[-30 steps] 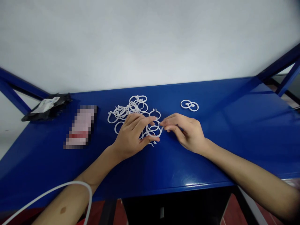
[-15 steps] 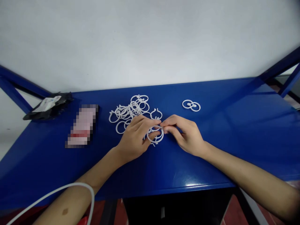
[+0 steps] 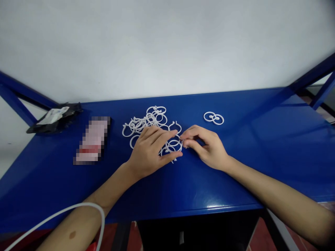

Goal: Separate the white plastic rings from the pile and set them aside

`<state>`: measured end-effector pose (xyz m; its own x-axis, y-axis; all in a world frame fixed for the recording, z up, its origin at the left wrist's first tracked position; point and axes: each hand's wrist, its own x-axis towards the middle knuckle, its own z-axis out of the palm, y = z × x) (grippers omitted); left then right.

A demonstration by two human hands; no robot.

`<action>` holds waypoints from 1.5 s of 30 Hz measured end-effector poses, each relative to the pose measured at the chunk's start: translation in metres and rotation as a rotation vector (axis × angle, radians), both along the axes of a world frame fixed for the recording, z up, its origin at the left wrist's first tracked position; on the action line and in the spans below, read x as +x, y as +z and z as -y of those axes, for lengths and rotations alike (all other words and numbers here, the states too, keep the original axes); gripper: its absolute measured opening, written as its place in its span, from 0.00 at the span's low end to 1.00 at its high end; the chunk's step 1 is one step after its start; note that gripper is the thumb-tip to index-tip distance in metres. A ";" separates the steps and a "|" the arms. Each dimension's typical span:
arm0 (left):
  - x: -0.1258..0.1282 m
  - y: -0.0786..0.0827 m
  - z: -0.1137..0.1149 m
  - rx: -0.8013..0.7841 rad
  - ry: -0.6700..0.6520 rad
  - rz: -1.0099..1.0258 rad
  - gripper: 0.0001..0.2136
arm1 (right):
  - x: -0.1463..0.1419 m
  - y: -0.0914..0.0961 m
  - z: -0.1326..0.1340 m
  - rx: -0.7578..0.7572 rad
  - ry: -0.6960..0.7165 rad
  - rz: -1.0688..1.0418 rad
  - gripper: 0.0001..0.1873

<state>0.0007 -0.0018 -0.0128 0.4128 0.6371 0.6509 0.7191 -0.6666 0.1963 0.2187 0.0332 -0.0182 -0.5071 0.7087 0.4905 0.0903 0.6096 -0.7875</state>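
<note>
By the left back corner of the blue worktop (image 3: pixel 188 195) lies a crumpled black package (image 3: pixel 72 113) with a white label. Just beside it, a pixelated oblong (image 3: pixel 92 137), pale with a red band, lies flat; a white cable (image 3: pixel 65 208) loops over the left forearm, across the front edge. Left of the middle, the tangled white rings (image 3: pixel 142 122) spread from near the back edge toward the front, the left hand (image 3: pixel 148 150) hiding some. They are thin hoops, several gapped, with small hooked ends. The left hand arches over them, thumb and fingers spread wide; contact cannot be told. The right hand (image 3: pixel 202 146) pinches one white ring (image 3: pixel 181 147) between thumb and fingertips. Beyond it, two overlapping rings (image 3: pixel 214 118) with rounded tabs lie toward the back edge.
</note>
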 end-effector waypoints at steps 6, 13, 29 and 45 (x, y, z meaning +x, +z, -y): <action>0.001 -0.001 0.000 0.053 -0.061 -0.022 0.21 | 0.003 0.004 -0.003 -0.192 0.090 -0.062 0.04; -0.001 -0.004 -0.001 0.054 -0.089 -0.037 0.20 | 0.003 0.007 -0.003 -0.254 0.069 -0.011 0.07; -0.002 -0.009 -0.001 -0.228 -0.032 -0.206 0.08 | 0.077 0.007 -0.084 0.221 -0.732 0.514 0.08; -0.002 -0.022 -0.010 -0.213 0.075 -0.188 0.10 | 0.081 0.016 -0.078 0.175 -0.876 0.940 0.07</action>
